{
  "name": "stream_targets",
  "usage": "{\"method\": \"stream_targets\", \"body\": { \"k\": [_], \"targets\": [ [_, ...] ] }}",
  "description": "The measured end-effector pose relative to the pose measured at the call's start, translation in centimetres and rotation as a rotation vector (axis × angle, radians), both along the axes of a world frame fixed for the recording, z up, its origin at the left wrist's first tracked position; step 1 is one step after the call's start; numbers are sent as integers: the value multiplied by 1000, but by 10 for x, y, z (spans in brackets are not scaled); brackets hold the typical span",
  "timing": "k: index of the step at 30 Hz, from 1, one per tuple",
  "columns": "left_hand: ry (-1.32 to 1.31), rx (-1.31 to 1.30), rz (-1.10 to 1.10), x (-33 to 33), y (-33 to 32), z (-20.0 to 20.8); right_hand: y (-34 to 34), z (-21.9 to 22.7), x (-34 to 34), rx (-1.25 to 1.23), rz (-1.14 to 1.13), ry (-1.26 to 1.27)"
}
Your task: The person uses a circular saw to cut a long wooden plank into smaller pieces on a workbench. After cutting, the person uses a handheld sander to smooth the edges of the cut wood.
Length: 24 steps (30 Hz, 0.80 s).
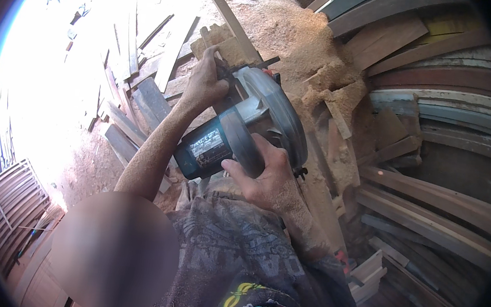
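Note:
A large circular saw (255,105) with a dark motor housing and a grey blade guard lies across the middle of the view. My right hand (266,178) is wrapped round its rear handle, thumb on the near side. At the saw's front, my left hand (207,81) is closed against a dark part of it, with some fingers hidden and one reaching toward a short wooden block (233,48). Beyond the saw, a narrow wooden strip (232,22) slants away to the upper left. The blade is hidden by the guard. Sawdust coats both forearms.
Sawdust (301,36) is heaped beyond the saw and along its right. Stacked boards (445,106) fill the right side. Loose offcuts (152,97) litter the ground at left, where glare washes out the far part. A slatted wooden piece (13,204) stands at lower left.

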<state>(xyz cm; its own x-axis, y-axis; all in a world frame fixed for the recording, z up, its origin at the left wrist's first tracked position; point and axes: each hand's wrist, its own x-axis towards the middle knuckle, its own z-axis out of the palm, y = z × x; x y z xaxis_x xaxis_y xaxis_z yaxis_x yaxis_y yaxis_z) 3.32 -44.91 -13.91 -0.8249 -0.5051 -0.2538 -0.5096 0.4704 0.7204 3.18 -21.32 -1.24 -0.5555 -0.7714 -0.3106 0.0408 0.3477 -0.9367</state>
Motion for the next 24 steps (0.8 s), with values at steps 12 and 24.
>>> {"method": "stream_targets", "body": {
  "k": [12, 24],
  "targets": [
    [-36, -40, -3, -7, -13, 1, -13, -1, -5, 17, -1, -39],
    [-65, -17, -11, -14, -29, -5, -25, -2, -10, 15, -16, -7]
  ]
}}
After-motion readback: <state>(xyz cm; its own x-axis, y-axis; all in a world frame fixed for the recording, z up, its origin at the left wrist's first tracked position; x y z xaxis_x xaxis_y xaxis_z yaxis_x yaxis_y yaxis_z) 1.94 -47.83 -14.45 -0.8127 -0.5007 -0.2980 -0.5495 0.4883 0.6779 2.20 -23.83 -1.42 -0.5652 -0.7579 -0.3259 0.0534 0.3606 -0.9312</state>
